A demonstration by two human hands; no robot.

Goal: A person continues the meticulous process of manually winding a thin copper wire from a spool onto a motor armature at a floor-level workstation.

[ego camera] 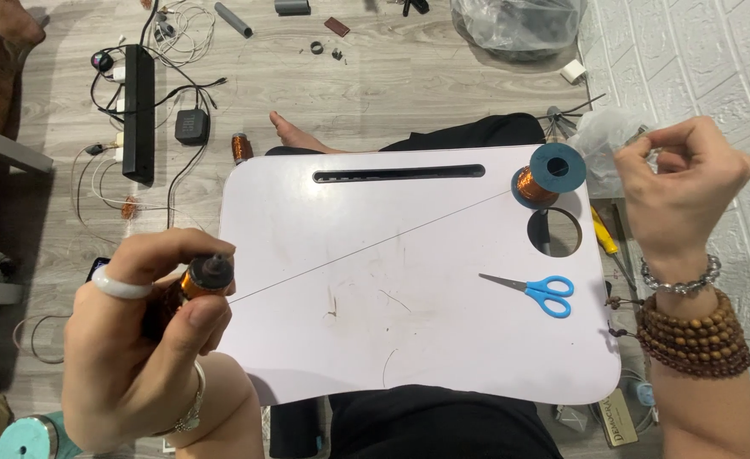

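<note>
**A:** ok so what's going on at the lap desk [324, 212] right now?

**B:** Left hand [141, 340] is wrapped around a small coil of copper wire [198, 279] with a dark cap on its end, thumb and fingers closed on it, just off the desk's left edge. A thin wire [366, 246] runs from that coil straight across the white top, up to the blue spool of copper wire [548, 174] standing at the far right corner, just above the round cup hole [562, 236].

**A:** and the right hand?

**B:** Right hand [685, 183] is lifted off to the right of the desk, fingers curled in with thumb and fingertips pinched together. It might be pinching a strand of wire, but it's too fine to tell from here. Bead bracelets [694, 327] are stacked on that wrist.

**A:** anything else on the desk?

**B:** Blue-handled scissors [538, 291] lie flat near the right side, below the cup hole, well apart from both hands. On the wood floor there's a black power strip [139, 110] with cables, another copper coil [241, 147] just past the desk's far left corner, and a yellow-handled screwdriver [605, 236] beside the right edge.
</note>
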